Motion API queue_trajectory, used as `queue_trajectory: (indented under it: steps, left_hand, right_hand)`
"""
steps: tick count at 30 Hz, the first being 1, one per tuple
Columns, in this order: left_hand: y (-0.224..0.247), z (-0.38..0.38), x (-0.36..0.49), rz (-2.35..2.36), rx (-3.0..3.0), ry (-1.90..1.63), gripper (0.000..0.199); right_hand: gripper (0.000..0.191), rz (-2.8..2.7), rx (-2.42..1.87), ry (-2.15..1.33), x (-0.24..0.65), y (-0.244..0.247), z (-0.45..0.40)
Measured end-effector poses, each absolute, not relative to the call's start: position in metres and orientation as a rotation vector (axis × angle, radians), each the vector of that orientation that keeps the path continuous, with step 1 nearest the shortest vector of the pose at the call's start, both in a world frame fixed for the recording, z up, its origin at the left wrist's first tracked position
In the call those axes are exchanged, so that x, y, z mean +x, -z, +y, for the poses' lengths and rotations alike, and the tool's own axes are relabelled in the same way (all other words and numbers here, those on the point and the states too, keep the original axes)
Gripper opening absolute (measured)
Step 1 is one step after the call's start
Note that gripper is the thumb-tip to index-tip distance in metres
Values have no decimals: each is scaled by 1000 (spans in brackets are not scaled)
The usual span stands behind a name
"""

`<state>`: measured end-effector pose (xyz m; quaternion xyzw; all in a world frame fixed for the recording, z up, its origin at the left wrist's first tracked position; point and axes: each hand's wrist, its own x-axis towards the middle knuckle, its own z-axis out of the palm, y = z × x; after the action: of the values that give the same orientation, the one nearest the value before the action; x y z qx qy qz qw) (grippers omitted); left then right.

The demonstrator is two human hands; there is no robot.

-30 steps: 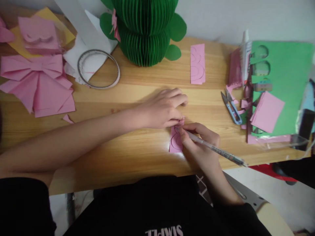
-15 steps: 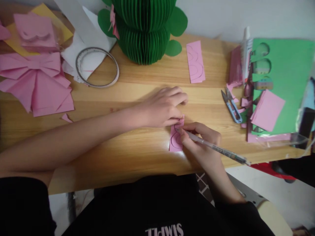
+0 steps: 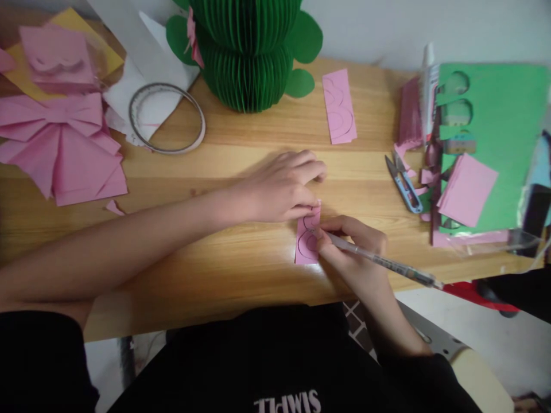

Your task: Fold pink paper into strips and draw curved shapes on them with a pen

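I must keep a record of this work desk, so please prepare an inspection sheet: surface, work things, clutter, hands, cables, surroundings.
Surface: wooden table, shiny in one spot.
Work things: pen at a pink strip with drawn curves.
Clutter: blue snips beside pink scraps; folded pink paper bow.
Hands: left hand touches the strip's far end; right hand holds the pen.
Cables: thin pale strand at right table edge, perhaps a cable.
Surroundings: pale wall behind green pleated paper ornament.

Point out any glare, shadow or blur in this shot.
Head view: pale glare on the tabletop around the lower end of the pink strip; head view: a dark shadow beside the right hand; head view: the pen's print too blurred to read.
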<state>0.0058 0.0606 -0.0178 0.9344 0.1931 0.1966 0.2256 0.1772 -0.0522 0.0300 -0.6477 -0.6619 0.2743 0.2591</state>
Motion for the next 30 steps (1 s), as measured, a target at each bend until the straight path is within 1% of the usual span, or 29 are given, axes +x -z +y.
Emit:
queue_trajectory:
  steps: [13, 19, 24, 26, 28, 30]
  left_hand:
    - [18, 60, 6, 534, 2602, -550, 27]
    - [20, 61, 6, 526, 2621, -591, 29]
    - [20, 61, 5, 504, 2633, -603, 29]
    - [20, 61, 4, 493, 2633, -620, 26]
    - [20, 61, 4, 484, 2627, -628, 23]
    - [19, 61, 4, 480, 2624, -640, 21]
  right_hand:
    - [9, -1810, -1754, -719, 179, -31, -53]
    - [6, -1831, -1688, -708, 178, -29, -52]
    - [7, -1825, -1653, -720, 182, -29, -56]
    - [14, -1742, -1629, -744, 186, -28, -63]
    - [30, -1669, -1597, -742, 191, -24, -72]
    - [43, -1731, -1533, -670, 196, -18, -81]
